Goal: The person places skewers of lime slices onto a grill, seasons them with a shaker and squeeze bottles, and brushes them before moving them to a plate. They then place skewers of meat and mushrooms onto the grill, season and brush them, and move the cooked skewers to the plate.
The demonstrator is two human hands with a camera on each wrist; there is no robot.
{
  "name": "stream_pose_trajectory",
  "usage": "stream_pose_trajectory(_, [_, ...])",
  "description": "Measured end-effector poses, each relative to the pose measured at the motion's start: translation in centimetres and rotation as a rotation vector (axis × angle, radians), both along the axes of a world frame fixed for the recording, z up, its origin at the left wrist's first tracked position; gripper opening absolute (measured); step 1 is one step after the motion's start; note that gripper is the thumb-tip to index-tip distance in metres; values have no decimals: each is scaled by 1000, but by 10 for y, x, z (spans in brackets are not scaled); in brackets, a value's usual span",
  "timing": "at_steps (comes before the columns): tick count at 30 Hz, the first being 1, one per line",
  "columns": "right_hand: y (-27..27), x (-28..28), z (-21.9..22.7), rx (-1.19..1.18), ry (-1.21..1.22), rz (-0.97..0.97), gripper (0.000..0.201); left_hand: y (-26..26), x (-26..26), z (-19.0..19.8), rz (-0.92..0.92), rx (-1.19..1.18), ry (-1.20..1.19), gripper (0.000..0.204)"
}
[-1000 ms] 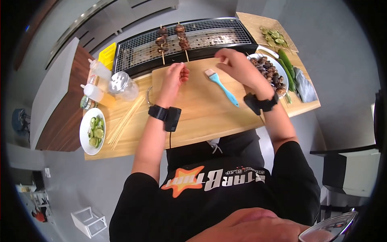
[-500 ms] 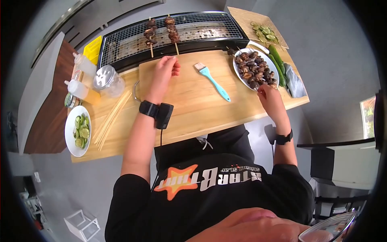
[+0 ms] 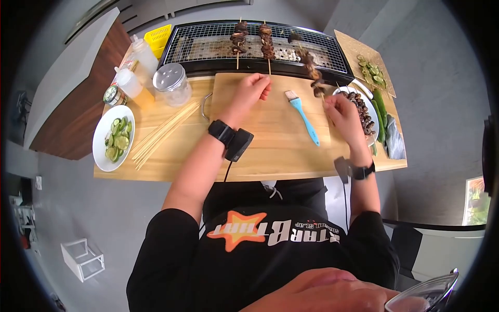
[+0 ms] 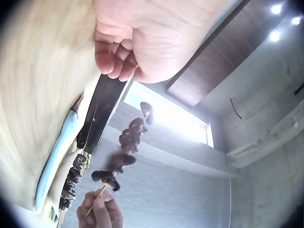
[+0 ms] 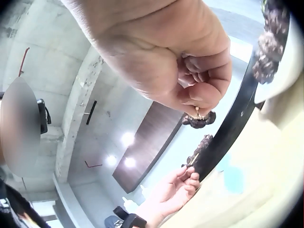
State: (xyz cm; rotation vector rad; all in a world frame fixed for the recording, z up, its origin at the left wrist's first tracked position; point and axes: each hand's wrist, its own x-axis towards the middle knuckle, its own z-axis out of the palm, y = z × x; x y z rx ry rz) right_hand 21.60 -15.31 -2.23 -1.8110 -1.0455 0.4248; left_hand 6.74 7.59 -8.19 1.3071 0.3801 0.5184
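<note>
My right hand (image 3: 343, 117) pinches the bare lower end of a skewer (image 3: 310, 66) threaded with dark brown chunks. It is raised, its far end overlapping the grill's right half in the head view. Curled loosely, my left hand (image 3: 252, 93) is over the cutting board (image 3: 280, 86), fingertips right by the stick end of a grill skewer (image 3: 266, 44); nothing shows in its fingers in the left wrist view. A second skewer (image 3: 239, 39) lies left of that one on the grill (image 3: 208, 47). More skewers (image 3: 364, 109) fill a white plate (image 3: 373, 99) beside my right hand.
A blue brush (image 3: 305, 119) lies between my hands. Bare sticks (image 3: 166, 132), a lidded jar (image 3: 174, 88), a squeeze bottle (image 3: 135, 88) and a bowl (image 3: 99, 148) of green slices stand left. Cucumbers (image 3: 382, 112) and a grey cloth (image 3: 395, 143) lie right.
My right hand went from above the board to the plate, took hold of a skewer and lifted it forward and left, toward the grill. My left hand stays by the stick end.
</note>
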Motion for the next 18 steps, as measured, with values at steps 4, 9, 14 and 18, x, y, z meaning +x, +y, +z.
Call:
stream_pose_trajectory(4, [62, 11, 1, 102, 230, 43, 13, 1, 0, -5, -12, 5, -6, 21])
stream_pose_trajectory(9, [117, 30, -15, 117, 434, 84, 11, 1, -1, -4, -11, 14, 3, 21])
stream_pose_trajectory(14, [137, 43, -33, 147, 579, 61, 13, 2, 0, -6, -17, 12, -7, 21])
stream_pose_trajectory(18, [136, 44, -31, 165, 617, 31, 13, 2, 1, -7, -7, 30, -13, 21])
